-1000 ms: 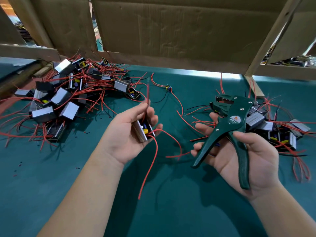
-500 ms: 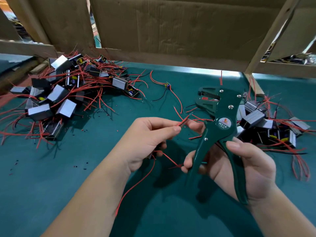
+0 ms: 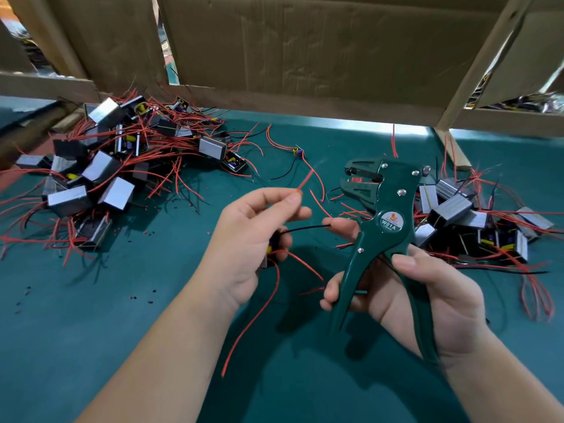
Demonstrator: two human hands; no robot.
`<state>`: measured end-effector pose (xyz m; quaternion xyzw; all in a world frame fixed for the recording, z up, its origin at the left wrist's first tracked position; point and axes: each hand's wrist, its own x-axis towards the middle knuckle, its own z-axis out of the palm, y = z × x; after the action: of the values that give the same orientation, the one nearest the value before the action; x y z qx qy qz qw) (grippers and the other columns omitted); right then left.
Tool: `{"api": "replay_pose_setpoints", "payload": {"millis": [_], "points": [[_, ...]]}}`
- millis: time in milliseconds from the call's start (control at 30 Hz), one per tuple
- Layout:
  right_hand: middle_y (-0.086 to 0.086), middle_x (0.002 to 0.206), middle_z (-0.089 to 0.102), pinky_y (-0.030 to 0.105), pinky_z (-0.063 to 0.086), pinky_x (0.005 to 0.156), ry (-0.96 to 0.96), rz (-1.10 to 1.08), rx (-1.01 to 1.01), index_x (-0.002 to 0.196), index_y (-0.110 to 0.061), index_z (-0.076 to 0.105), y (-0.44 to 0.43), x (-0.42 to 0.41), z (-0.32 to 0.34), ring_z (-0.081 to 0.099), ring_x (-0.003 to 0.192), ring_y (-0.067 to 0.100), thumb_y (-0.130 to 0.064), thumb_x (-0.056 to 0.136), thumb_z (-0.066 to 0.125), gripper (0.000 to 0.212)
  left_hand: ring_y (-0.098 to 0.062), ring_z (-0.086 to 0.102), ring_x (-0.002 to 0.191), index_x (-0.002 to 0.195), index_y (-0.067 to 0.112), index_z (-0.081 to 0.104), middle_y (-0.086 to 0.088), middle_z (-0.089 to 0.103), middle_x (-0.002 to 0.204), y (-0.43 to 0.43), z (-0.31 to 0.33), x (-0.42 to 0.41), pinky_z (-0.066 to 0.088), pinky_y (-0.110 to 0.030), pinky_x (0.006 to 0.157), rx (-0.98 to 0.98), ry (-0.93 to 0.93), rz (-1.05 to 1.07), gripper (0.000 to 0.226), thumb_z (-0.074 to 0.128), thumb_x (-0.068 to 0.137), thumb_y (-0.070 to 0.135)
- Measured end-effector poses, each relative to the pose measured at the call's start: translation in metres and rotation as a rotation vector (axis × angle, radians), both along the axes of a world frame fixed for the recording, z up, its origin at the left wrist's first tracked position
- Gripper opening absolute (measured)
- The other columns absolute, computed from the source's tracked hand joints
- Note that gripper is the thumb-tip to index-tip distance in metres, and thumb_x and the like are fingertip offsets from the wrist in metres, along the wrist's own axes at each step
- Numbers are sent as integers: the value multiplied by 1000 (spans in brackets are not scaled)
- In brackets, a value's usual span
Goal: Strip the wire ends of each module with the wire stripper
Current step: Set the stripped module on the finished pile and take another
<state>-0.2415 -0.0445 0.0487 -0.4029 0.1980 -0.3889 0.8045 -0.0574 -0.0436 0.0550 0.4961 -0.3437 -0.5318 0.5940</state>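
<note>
My left hand (image 3: 253, 239) holds a small module (image 3: 272, 245) tucked under its curled fingers, mostly hidden. Thumb and forefinger pinch one red wire (image 3: 305, 181), whose end points up and right. A black wire (image 3: 305, 228) runs from the module across to my right forefinger tip. My right hand (image 3: 427, 288) grips the dark green wire stripper (image 3: 387, 227) by its handles, jaws up and facing left, spread apart. The red wire end sits left of the jaws, apart from them. More red leads hang below my left hand.
A heap of grey modules (image 3: 100, 178) with tangled red wires lies at the far left. Another pile of modules (image 3: 467, 221) sits right of the stripper. Cardboard walls (image 3: 305, 56) close off the back of the green mat (image 3: 122, 315). Small bits of stripped insulation (image 3: 143, 296) dot the mat.
My left hand turned palm-down over the module and pinched one red wire, raising its end. The stripper moved up and toward the centre, jaws nearer the wire.
</note>
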Motion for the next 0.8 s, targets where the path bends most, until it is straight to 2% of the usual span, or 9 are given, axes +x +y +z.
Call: {"api": "replay_pose_setpoints", "payload": {"millis": [33,100,200,333,400,467,600,700,800], "points": [[26,112,60,54,50,69,-5,12,-1,119,1,62,0,0,0,60,73,45,-27,59,83,69,-4,45,40,73,29,71,3,70,68,0,2,2,34,-15,37,-13,55,-2,4,69,77,30],[23,128,55,54,50,71,-30,28,26,125,3,56,0,0,0,61,74,43,-27,60,82,76,-5,42,37,75,26,69,3,64,58,0,5,6,32,-15,36,-61,131,-49,9,70,69,32],[25,123,57,54,52,71,-26,10,102,131,3,51,-3,-3,0,62,73,41,-28,57,82,86,-7,36,34,74,28,70,4,53,49,1,4,8,31,-15,38,-135,98,-107,4,72,73,24],[25,96,61,54,52,72,-28,63,161,129,4,51,-7,-8,-1,61,74,42,-27,60,80,81,-6,40,43,80,32,76,0,50,51,-2,-4,8,34,-14,45,-265,-221,22,9,69,79,26],[27,96,59,53,51,75,-131,194,185,131,7,47,-5,-8,1,60,79,44,-23,75,71,68,-9,47,58,85,33,76,-17,60,63,-2,-7,9,37,-17,54,-374,-372,69,12,70,82,24],[28,100,57,52,49,78,-200,301,205,133,9,43,-3,-7,2,59,84,44,-19,86,61,58,-12,47,64,88,34,76,-22,61,73,-1,-8,10,38,-21,60,-429,-465,89,13,70,82,25],[25,95,58,51,50,75,-97,329,177,122,7,54,-2,-7,1,61,80,42,-22,82,65,50,-6,42,62,89,37,72,-9,48,68,-3,-11,12,34,-16,60,-498,-642,137,11,69,84,28],[20,89,61,51,50,72,-21,327,94,117,1,59,0,-9,-2,63,73,41,-26,78,70,49,-4,42,63,89,37,70,2,43,68,-3,-11,11,33,-14,60,-529,-672,158,11,69,86,26],[17,82,63,51,47,68,16,289,55,107,-4,64,1,-9,0,63,66,39,-30,74,75,44,-4,43,64,90,35,69,5,43,71,-2,-9,11,32,-13,62,-554,-699,168,11,68,87,25]]}}
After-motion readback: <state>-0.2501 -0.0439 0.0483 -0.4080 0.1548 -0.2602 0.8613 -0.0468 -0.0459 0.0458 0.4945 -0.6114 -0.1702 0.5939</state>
